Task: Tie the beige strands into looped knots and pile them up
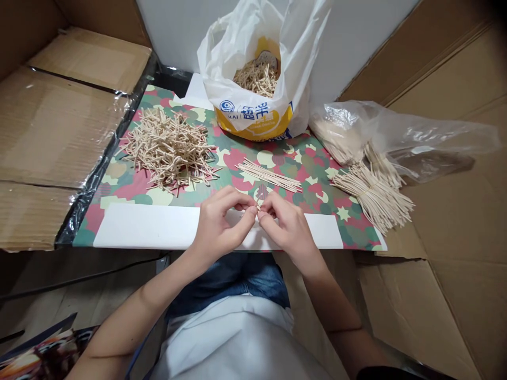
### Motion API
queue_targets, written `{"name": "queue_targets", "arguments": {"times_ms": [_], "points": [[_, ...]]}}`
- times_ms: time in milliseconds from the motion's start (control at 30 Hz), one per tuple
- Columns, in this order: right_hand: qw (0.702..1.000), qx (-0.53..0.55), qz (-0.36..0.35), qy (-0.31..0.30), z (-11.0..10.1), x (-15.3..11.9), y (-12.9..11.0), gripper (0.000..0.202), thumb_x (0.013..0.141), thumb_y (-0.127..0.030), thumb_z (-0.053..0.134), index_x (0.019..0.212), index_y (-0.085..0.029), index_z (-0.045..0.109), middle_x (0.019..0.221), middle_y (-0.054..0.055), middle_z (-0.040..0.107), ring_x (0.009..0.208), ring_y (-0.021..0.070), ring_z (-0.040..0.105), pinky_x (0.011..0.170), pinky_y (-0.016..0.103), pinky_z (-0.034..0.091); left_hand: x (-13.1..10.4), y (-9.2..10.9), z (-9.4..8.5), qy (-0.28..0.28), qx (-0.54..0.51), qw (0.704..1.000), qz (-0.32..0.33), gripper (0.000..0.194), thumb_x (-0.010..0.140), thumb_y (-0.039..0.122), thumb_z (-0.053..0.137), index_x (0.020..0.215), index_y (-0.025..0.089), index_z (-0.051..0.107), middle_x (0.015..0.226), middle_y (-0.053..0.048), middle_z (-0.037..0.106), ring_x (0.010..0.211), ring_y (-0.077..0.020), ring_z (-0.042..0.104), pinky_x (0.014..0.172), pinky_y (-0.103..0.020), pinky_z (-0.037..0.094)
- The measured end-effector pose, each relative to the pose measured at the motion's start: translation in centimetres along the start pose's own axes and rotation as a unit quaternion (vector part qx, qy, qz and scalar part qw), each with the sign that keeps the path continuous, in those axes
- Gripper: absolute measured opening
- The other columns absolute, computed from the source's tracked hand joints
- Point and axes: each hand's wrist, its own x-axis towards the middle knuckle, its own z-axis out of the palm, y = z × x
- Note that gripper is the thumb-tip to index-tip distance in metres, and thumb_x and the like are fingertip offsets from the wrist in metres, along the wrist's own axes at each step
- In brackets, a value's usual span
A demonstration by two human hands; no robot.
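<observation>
Both hands meet just over the near edge of the tabletop [130, 227], fingers curled in: the left hand [222, 221] and the right hand [285, 224] each pinch what looks like one short pale stick [257, 205] between thumb and fingertips, with almost none of it showing past the fingers, so exactly how it is gripped cannot be told. The grip is a tip-only pinch on a very thin piece, so a small twist or squeeze could snap it or let it slip down into the lap below the hands. Just beyond the fingertips lies a neat row of sticks [269, 177]; a knuckle nudging forward could scatter it. Beyond and to the left of the left hand sits a loose heap [170, 148], and right of the right hand tied bundles [372, 198], where a stray piece would be lost; the white bag [257, 113] stands well beyond
</observation>
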Motion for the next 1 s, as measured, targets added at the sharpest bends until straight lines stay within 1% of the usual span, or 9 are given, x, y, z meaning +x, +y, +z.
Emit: {"name": "queue_targets", "arguments": {"times_ms": [167, 300, 367, 433, 533, 633, 733, 900, 1000], "points": [[1.000, 0.007, 0.010, -0.009, 0.2, 0.2, 0.2, 0.013, 0.080, -0.018, 0.047, 0.069, -0.020, 0.041, 0.062, -0.004, 0.048, 0.056, 0.0098, 0.045, 0.054, 0.021, 0.035, 0.2, -0.3, -0.3, -0.032, -0.085, 0.993, -0.078, 0.007, 0.075, 0.017, 0.062, 0.071, 0.013, 0.064, 0.068, -0.001, 0.057, 0.066, -0.0113, 0.050, 0.062, -0.024, 0.039], [0.998, -0.036, -0.040, 0.017, 0.3, 0.3, 0.3, 0.013, 0.080, -0.017, 0.046, 0.069, -0.020, 0.042, 0.063, -0.002, 0.051, 0.061, 0.0120, 0.049, 0.059, 0.022, 0.037, 0.4, -1.1, -0.4, -0.054, -0.221, 0.956, -0.187, 0.010, 0.076, 0.019, 0.062, 0.067, 0.014, 0.062, 0.065, 0.002, 0.055, 0.062, -0.0089, 0.047, 0.058, -0.021, 0.036], [0.997, -0.056, -0.058, 0.019, 0.3, 0.4, 0.4, 0.012, 0.081, -0.017, 0.045, 0.070, -0.020, 0.043, 0.065, -0.001, 0.053, 0.063, 0.0130, 0.050, 0.061, 0.023, 0.038, 0.3, -1.4, -0.3, -0.057, -0.260, 0.940, -0.214, 0.010, 0.076, 0.019, 0.062, 0.068, 0.014, 0.063, 0.067, 0.002, 0.057, 0.064, -0.0091, 0.049, 0.060, -0.020, 0.037], [0.997, -0.053, -0.052, 0.010, 0.3, 0.5, 0.5, 0.011, 0.082, -0.017, 0.045, 0.072, -0.020, 0.044, 0.066, -0.001, 0.054, 0.064, 0.0132, 0.052, 0.061, 0.023, 0.038, 0.2, -1.4, -0.1, -0.049, -0.239, 0.948, -0.203, 0.009, 0.077, 0.022, 0.063, 0.072, 0.014, 0.064, 0.072, 0.000, 0.060, 0.067, -0.0103, 0.052, 0.062, -0.021, 0.039], [1.000, -0.022, -0.023, -0.001, 0.3, 0.5, 0.6, 0.012, 0.083, -0.019, 0.047, 0.072, -0.021, 0.043, 0.066, -0.002, 0.054, 0.063, 0.0123, 0.052, 0.058, 0.022, 0.038, -0.3, -1.0, 0.1, -0.012, -0.107, 0.989, -0.105, 0.010, 0.079, 0.023, 0.062, 0.079, 0.014, 0.066, 0.076, -0.002, 0.061, 0.071, -0.0123, 0.053, 0.066, -0.024, 0.042], [1.000, 0.004, 0.002, 0.013, 0.6, 0.5, 0.6, 0.013, 0.083, -0.019, 0.047, 0.072, -0.021, 0.042, 0.065, -0.003, 0.052, 0.061, 0.0114, 0.051, 0.058, 0.021, 0.038, -0.8, -0.6, 0.3, 0.003, -0.001, 1.000, -0.020, 0.010, 0.082, 0.019, 0.059, 0.086, 0.014, 0.066, 0.077, -0.004, 0.060, 0.072, -0.0133, 0.054, 0.069, -0.026, 0.043], [0.999, 0.022, 0.004, 0.023, 0.8, 0.4, 0.7, 0.013, 0.083, -0.019, 0.047, 0.072, -0.021, 0.042, 0.065, -0.003, 0.051, 0.060, 0.0111, 0.049, 0.059, 0.021, 0.038, -1.0, -0.5, 0.2, -0.010, 0.019, 1.000, -0.005, 0.010, 0.083, 0.018, 0.057, 0.089, 0.014, 0.065, 0.079, -0.005, 0.060, 0.075, -0.0143, 0.054, 0.070, -0.027, 0.044], [0.998, 0.061, -0.004, 0.012, 0.9, 0.2, 0.9, 0.012, 0.085, -0.021, 0.047, 0.074, -0.021, 0.043, 0.066, -0.003, 0.051, 0.060, 0.0104, 0.049, 0.057, 0.020, 0.037, -0.7, -0.3, -0.2, -0.021, 0.038, 0.999, 0.009, 0.009, 0.083, 0.017, 0.057, 0.084, 0.015, 0.065, 0.076, -0.004, 0.060, 0.074, -0.0146, 0.053, 0.070, -0.028, 0.043], [0.998, 0.067, 0.002, 0.009, 0.8, 0.1, 1.1, 0.012, 0.084, -0.020, 0.047, 0.072, -0.021, 0.043, 0.065, -0.004, 0.050, 0.059, 0.0101, 0.048, 0.057, 0.021, 0.036, -0.4, -0.2, -0.3, -0.028, -0.017, 0.999, -0.033, 0.005, 0.080, 0.019, 0.060, 0.079, 0.015, 0.063, 0.075, -0.003, 0.058, 0.073, -0.0138, 0.052, 0.069, -0.026, 0.042]]}}
